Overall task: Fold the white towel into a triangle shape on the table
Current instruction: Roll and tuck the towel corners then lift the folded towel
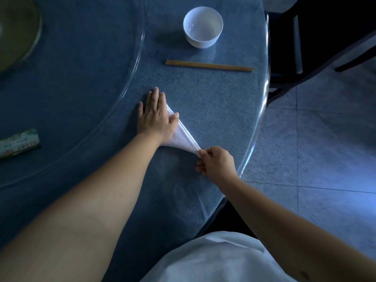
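A white garment [213, 259] fills the bottom edge, nearest the camera, with both bare forearms reaching out above it over the counter [213, 94], which is covered in blue cloth under a clear sheet. The left hand [155, 116] lies flat, palm down, fingers spread and released, pressing on the far part of the white towel [184, 135]. The towel lies on the counter between the two hands as a narrow folded wedge, its point toward the near right. There the right hand [216, 162] pinches the towel's tip between thumb and fingers, the rest of the fingers curled in. Beyond the towel lie a pair of chopsticks [209, 66], and farther off a white bowl [202, 27] stands upright. A small printed packet [19, 142] rests at the left.
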